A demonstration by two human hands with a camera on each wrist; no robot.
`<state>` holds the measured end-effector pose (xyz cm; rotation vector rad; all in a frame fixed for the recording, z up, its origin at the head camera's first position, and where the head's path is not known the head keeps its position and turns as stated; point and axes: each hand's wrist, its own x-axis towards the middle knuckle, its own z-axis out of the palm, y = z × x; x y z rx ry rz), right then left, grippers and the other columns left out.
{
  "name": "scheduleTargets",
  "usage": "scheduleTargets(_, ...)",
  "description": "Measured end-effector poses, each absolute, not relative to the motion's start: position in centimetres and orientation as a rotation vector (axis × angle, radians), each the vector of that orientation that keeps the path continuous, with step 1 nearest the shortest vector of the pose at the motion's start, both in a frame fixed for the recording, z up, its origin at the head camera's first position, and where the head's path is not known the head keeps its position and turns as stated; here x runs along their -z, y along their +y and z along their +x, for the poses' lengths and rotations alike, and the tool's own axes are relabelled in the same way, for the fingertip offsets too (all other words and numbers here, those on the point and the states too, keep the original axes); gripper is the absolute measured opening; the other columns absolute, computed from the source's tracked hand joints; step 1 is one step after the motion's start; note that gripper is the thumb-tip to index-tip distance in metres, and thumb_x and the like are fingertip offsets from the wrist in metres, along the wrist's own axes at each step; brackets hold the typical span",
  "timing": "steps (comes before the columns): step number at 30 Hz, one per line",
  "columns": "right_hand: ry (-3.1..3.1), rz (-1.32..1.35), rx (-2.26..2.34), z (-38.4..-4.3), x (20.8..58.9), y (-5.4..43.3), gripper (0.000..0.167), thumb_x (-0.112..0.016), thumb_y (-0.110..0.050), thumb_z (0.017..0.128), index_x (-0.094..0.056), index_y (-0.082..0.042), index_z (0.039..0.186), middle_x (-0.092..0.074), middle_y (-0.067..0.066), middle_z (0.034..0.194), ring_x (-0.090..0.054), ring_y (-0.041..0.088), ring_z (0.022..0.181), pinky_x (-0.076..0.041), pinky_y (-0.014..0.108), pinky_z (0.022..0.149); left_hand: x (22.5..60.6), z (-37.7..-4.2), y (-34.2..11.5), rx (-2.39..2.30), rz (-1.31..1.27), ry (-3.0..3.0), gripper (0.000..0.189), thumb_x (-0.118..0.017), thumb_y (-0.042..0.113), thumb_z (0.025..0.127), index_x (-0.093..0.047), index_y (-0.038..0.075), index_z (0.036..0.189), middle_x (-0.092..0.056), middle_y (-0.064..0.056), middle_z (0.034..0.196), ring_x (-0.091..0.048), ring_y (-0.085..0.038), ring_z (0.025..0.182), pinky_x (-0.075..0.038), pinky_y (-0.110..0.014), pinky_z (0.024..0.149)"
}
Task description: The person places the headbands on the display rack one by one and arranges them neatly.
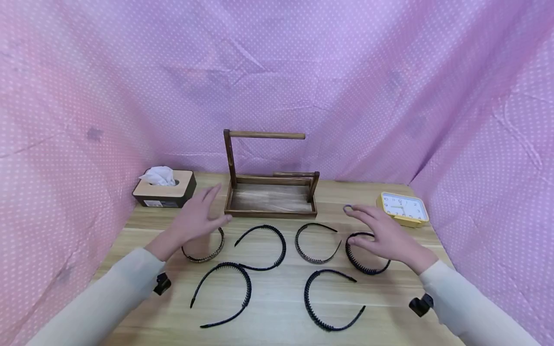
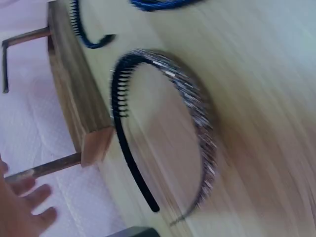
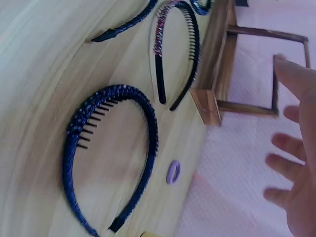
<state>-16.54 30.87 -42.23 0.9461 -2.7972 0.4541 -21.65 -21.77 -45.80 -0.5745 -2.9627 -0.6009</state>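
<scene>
My left hand (image 1: 195, 217) hovers with fingers spread above the left of the table, over a glittery headband (image 1: 212, 258) that it partly covers in the head view. In the left wrist view that headband (image 2: 200, 113) shows silvery-brown glitter and inner comb teeth. My right hand (image 1: 381, 233) reaches out with fingers extended, over a dark blue headband (image 1: 361, 269). Its dotted band (image 3: 150, 133) shows in the right wrist view. Neither hand holds anything. Near the right fingertips lies a small purple hair tie (image 3: 169, 173). Between the hands are a black headband (image 1: 283, 245) and a glittery one (image 1: 309, 259).
A wooden rack (image 1: 270, 214) with a tray base and two horizontal bars stands at the back centre. A tissue box (image 1: 186, 185) is left of it; a yellow clock (image 1: 407, 220) stands right. Two dark headbands, one left (image 1: 248, 288) and one right (image 1: 308, 300), lie in front.
</scene>
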Motion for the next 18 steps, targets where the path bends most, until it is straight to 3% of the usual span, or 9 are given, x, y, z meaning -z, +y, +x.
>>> scheduleTargets(3,-2.827,0.923,-0.5,-15.8,42.2,32.2,0.066,-0.083,-0.039,0.087,-0.059,-0.012,0.142,-0.061,0.007,0.141,-0.059,0.03,0.128,-0.049,0.052,0.105,45.5,-22.9,-21.9,0.88,-0.46,-2.983,0.09,-0.06,0.059,0.097,-0.024,0.009,0.163,-0.044,-0.026,0.155,-0.049,-0.048,0.135,-0.044,-0.067,0.107)
scheduleTargets(8,-2.864,0.866,-0.526,-14.5,42.9,34.1,0.056,-0.088,-0.032,0.083,-0.067,-0.011,0.131,-0.072,0.003,0.123,-0.07,0.025,0.108,-0.059,0.047,0.09,45.6,-24.9,-22.3,1.231,-0.326,-2.992,0.069,-0.062,0.037,0.103,-0.037,0.003,0.157,-0.057,-0.027,0.142,-0.059,-0.045,0.125,-0.052,-0.057,0.1)
scheduleTargets(13,-2.84,0.834,-0.555,-13.0,44.7,35.9,0.052,-0.092,-0.022,0.075,-0.072,-0.01,0.121,-0.076,0.0,0.11,-0.07,0.017,0.093,-0.06,0.037,0.078,46.3,-26.1,-22.2,1.451,-0.289,-3.01,0.061,-0.062,0.026,0.104,-0.04,-0.004,0.153,-0.058,-0.029,0.137,-0.062,-0.043,0.118,-0.056,-0.05,0.096)
scheduleTargets(18,-2.834,0.79,-0.576,-11.7,47.1,36.8,0.05,-0.094,-0.02,0.071,-0.074,-0.012,0.117,-0.076,-0.002,0.108,-0.07,0.013,0.095,-0.06,0.036,0.08,46.8,-26.8,-21.7,1.65,-0.206,-2.987,0.061,-0.06,0.017,0.104,-0.036,-0.007,0.154,-0.053,-0.032,0.139,-0.062,-0.044,0.116,-0.056,-0.053,0.097)
